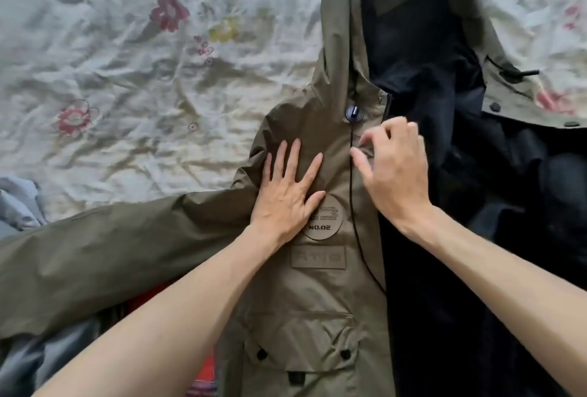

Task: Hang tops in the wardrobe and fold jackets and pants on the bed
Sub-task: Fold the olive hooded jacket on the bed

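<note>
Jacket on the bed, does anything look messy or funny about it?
Yes. The olive jacket lies open: one front half is flopped aside, showing crumpled dark lining. The flowered sheet under it is very wrinkled, and red cloth peeks from under the sleeve.

bare bedsheet (127, 79) left of jacket (301, 301); clothes (19, 206) beside sleeve
</note>
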Demonstrator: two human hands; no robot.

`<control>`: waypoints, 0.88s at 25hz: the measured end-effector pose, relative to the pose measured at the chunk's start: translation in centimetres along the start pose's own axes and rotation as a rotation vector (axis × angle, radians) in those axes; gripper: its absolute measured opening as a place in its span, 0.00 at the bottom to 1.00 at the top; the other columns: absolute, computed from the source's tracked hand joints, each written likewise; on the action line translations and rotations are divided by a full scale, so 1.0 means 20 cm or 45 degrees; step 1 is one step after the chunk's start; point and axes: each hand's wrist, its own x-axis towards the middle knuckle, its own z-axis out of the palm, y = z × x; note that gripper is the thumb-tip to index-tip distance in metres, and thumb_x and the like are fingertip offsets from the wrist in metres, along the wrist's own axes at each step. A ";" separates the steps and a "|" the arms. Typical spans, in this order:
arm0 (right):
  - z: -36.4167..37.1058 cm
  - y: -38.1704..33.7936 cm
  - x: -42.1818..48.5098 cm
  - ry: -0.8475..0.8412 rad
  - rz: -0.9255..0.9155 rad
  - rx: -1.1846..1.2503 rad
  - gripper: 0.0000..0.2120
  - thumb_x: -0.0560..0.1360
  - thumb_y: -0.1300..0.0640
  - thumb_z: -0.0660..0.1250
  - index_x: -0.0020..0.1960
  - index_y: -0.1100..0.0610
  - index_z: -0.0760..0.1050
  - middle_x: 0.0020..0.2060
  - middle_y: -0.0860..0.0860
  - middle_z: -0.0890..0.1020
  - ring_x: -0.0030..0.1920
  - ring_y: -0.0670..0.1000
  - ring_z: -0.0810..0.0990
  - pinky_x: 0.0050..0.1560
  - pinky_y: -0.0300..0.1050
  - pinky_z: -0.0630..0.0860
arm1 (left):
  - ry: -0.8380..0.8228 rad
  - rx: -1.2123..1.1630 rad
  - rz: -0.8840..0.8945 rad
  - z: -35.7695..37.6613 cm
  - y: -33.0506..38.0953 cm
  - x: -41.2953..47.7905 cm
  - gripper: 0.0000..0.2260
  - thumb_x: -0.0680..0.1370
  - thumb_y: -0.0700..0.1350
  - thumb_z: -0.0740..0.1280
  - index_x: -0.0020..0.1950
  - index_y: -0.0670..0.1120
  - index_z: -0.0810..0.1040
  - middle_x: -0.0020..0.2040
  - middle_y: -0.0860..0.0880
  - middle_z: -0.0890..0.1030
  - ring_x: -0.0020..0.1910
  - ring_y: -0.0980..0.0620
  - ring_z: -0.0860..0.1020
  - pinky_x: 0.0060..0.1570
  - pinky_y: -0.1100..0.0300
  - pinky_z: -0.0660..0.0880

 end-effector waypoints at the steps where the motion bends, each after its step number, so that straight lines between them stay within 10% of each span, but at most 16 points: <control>1: -0.03 -0.04 -0.16 -0.128 -0.050 -0.087 0.16 0.73 0.45 0.69 0.51 0.56 0.74 0.47 0.55 0.75 0.47 0.57 0.74 0.46 0.52 0.71 | 0.009 -0.009 -0.004 0.00 0.00 0.00 0.30 0.81 0.64 0.45 0.81 0.55 0.47 0.81 0.40 0.46 0.80 0.40 0.43 0.77 0.42 0.43; 8: -0.10 -0.22 -0.52 -0.462 0.011 -0.319 0.06 0.66 0.55 0.67 0.37 0.58 0.75 0.38 0.54 0.74 0.41 0.58 0.72 0.39 0.52 0.66 | -0.135 -0.004 -0.039 -0.07 0.01 0.00 0.29 0.81 0.64 0.41 0.81 0.56 0.41 0.81 0.41 0.43 0.80 0.42 0.41 0.77 0.45 0.42; 13: -0.20 -0.32 -0.60 -0.700 0.970 1.070 0.04 0.80 0.56 0.58 0.47 0.54 0.68 0.29 0.53 0.81 0.29 0.52 0.80 0.36 0.50 0.78 | -0.203 -0.087 -0.017 -0.13 0.00 0.00 0.29 0.82 0.64 0.46 0.81 0.56 0.43 0.81 0.42 0.42 0.80 0.43 0.40 0.78 0.46 0.42; 18: -0.17 -0.36 -0.75 -0.983 1.376 1.386 0.06 0.82 0.61 0.58 0.48 0.60 0.73 0.32 0.55 0.77 0.30 0.52 0.77 0.36 0.49 0.78 | -0.201 -0.176 0.043 -0.15 -0.03 0.01 0.30 0.82 0.64 0.49 0.81 0.56 0.46 0.81 0.42 0.43 0.80 0.44 0.42 0.78 0.48 0.43; 22: -0.17 -0.36 -0.85 -1.105 0.969 0.924 0.12 0.81 0.56 0.58 0.41 0.55 0.73 0.32 0.51 0.80 0.33 0.52 0.79 0.39 0.52 0.78 | -0.249 -0.185 0.036 -0.17 -0.04 0.00 0.30 0.82 0.63 0.51 0.81 0.56 0.47 0.81 0.42 0.44 0.80 0.44 0.43 0.77 0.47 0.43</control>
